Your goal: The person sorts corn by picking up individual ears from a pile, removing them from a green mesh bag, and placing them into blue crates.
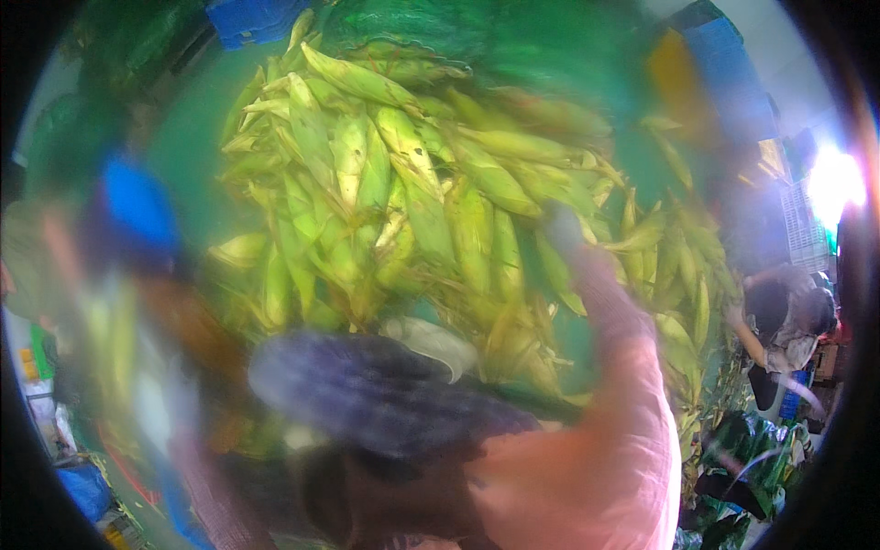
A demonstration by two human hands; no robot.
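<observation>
A large heap of corn ears in green husks [412,199] lies before me on a green surface [189,161]. My right hand [565,225], in a greyish glove, reaches out to the heap's right part and touches the ears there; its fingers are too blurred to read. On the left, my left hand [159,395], in a pale glove, is smeared by motion. Long yellow-green corn ears [113,337] are in its grip, blurred along with it. My dark, striped trouser leg [385,388] is bent below the heap, with a pale grey object [433,342] beside the knee.
More corn ears [677,261] spread to the right, where a co-worker [790,313] reaches towards them. Another person [27,254] is blurred at the left, near a bright blue object [141,206]. Blue crates [729,75] stand at the upper right, dark green plastic sheeting [749,447] at the lower right.
</observation>
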